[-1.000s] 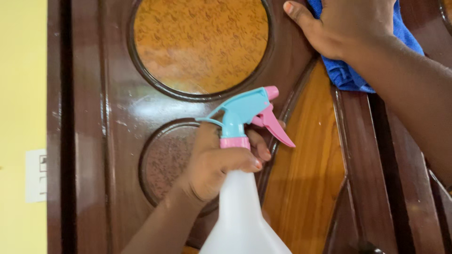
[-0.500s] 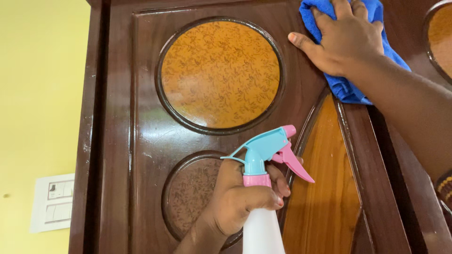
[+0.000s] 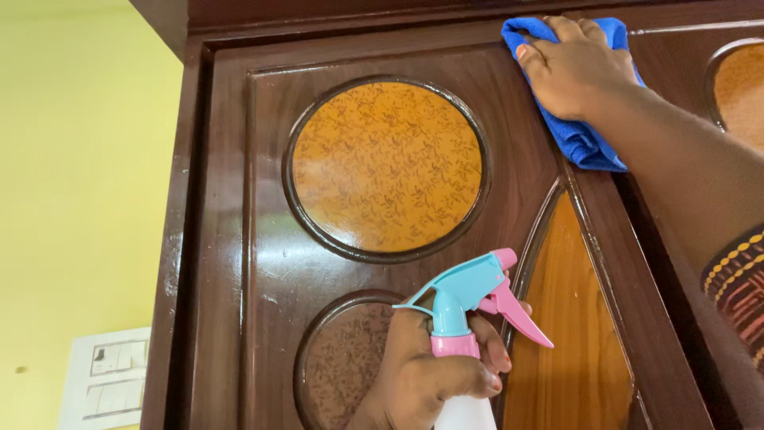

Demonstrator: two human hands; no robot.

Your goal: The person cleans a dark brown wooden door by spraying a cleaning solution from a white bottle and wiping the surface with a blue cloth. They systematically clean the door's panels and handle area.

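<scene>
Since 0.5 s ago the right hand has slid its blue cloth up to the door's top edge, fingers spread flat on it. Left hand is curled tight around the spray bottle's neck, low in front of the 2 round panes.
</scene>
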